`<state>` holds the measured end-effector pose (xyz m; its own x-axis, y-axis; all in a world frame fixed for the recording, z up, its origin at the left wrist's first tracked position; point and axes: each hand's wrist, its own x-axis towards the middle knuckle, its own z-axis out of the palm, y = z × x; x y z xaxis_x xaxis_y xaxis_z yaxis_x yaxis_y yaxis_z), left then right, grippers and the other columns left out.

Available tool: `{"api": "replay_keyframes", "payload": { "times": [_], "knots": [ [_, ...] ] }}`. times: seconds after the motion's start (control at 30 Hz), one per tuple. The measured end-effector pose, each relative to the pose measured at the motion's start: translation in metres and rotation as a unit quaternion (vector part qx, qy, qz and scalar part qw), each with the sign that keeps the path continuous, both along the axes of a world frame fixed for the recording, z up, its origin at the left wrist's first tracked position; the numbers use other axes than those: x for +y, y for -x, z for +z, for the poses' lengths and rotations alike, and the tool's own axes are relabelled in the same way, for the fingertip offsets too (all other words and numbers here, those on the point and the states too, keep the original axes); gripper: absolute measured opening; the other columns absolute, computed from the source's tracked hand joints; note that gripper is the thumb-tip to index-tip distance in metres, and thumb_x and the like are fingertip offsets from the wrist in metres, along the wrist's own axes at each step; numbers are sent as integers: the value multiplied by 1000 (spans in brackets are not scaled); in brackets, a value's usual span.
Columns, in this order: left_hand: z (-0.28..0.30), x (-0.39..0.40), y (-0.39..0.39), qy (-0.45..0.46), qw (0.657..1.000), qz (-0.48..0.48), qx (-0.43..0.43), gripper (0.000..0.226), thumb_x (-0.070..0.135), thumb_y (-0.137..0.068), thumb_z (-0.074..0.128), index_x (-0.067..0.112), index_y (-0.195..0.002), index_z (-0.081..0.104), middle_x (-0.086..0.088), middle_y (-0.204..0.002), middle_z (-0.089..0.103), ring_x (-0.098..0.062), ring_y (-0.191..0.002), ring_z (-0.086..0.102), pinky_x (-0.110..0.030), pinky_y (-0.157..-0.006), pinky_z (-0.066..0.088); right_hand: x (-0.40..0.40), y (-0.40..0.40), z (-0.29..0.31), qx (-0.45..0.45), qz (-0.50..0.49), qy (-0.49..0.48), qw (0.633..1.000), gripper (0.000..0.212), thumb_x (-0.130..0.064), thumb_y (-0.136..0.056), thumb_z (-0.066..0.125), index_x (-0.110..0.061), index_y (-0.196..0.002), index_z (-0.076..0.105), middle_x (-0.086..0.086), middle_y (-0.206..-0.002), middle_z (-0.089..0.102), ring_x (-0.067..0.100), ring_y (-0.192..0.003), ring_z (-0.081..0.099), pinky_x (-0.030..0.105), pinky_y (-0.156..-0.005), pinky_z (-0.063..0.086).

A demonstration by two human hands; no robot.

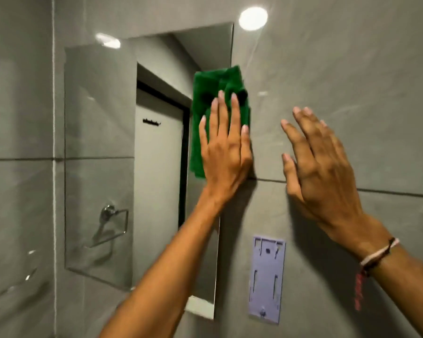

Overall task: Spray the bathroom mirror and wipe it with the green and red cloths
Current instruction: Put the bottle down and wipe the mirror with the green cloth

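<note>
Head view shows the wiping step: left hand (224,152), fingers flat, presses the green cloth (219,103) on the mirror (103,147) at its right edge. Right hand (320,172) rests spread and empty on the wall (352,81). Next, likely sweep the cloth left across unwiped glass; no red cloth shows.

Green cloth (219,93): soft, matt, napped fabric, pressed flat under the left hand (224,154) against smooth, glossy mirror (103,142) glass with a bevelled edge. Wall tiles (352,81): grey, stone-like, polished enough to carry bright lamp glare. Wall bracket (266,279): pale lilac moulded plastic, matt; wrist band (376,254): braided thread.
</note>
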<state>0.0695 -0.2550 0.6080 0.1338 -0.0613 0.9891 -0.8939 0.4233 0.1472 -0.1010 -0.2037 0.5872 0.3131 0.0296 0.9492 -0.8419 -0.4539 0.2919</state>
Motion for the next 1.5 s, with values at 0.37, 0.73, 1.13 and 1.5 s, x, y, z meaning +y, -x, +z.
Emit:
{"api": "replay_keyframes", "payload": {
  "times": [0.37, 0.73, 1.13, 1.5],
  "knots": [
    [76, -1, -19, 110, 957, -135, -232, 53, 4, -89, 52, -1, -141, 41, -25, -148, 40, -34, -143, 41, -43, -120, 37, 2, -22, 143, -232, 119, -182, 948, 70, -44, -85, 79, -15, -143, 51, 14, -143, 58, 33, -129, 59, 40, -104, 50],
    [45, 45, -38, -157, 971, -150, -104, 64, 63, -66, 80, 24, -116, 73, 1, -93, 77, -25, -97, 71, -46, -84, 56, 23, 21, 105, -262, 190, -228, 918, 34, -30, -83, 84, -17, -114, 78, -13, -92, 76, -12, -77, 69, 2, -70, 51],
    [-127, 100, 37, -440, 636, -599, 207, 40, 0, -63, 80, 8, -102, 77, -6, -100, 82, -19, -91, 78, -27, -72, 63, 94, 151, -96, -384, 346, -504, 691, 25, -7, -85, 78, -20, -106, 80, 3, -106, 84, 19, -95, 81, 25, -72, 64],
    [-420, 139, 79, -665, 401, -485, 402, 40, -12, -71, 68, 5, -107, 77, -12, -98, 82, -21, -83, 79, -36, -68, 66, 138, 215, -400, -558, 238, -708, 360, 42, 11, -88, 60, -16, -115, 77, 10, -115, 80, 27, -100, 78, 47, -81, 63]
  ]
}}
